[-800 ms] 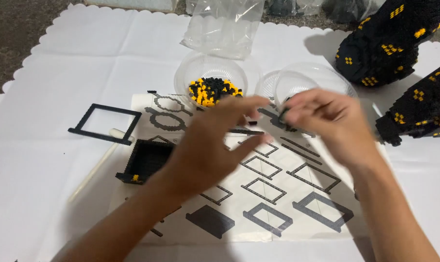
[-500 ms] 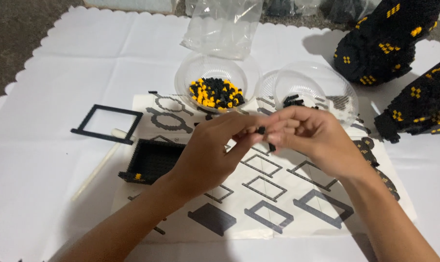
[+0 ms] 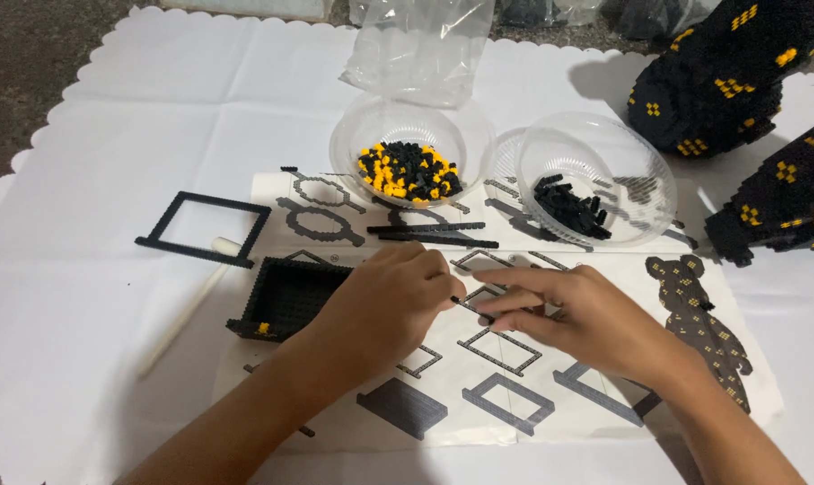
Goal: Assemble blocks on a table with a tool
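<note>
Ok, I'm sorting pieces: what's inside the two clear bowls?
The left bowl holds a heap of black and yellow bricks. The right bowl holds only black bricks. Whatever lies under each heap is covered.

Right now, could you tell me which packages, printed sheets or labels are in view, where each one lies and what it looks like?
Clear plastic bag: far edge of the white cloth, behind the bowls, crumpled, apparently empty.
Instruction sheet: flat under both hands, white, printed with grey-black frame outlines and a dark bear figure with yellow specks at its right.
No screens or signs.
</note>
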